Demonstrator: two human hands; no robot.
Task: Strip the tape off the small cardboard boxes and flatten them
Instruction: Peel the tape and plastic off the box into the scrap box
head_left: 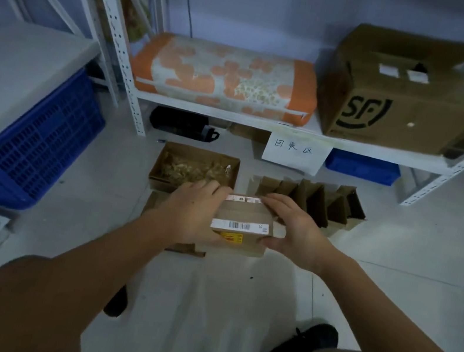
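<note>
Two hands on one small box (242, 224), held above the floor just in front of the shelf (235, 114). From where I'm watching, its long axis runs left to right, across my view, with a white barcode label (239, 225) along the near top edge and another strip (246, 199) on the far edge.

Left hand (192, 215) wraps the left end, fingers (206, 188) curled over the top, reaching the far edge. Right hand (297, 230) grips the right end, thumb low on the near face, fingers (275, 203) bent over the far top corner by the label strip. Both clamped on the box, neither apart.

Box sits between the palms, so both hands are equally near; the right fingertips are closest to the far strip. My guess: that hand peels while the left steadies.

Nearer the shelf on the floor: an open tray of scraps (194, 169) to the left, some folded cardboard (313, 202) to the right. Can't tell whether any tape is lifted yet.
</note>
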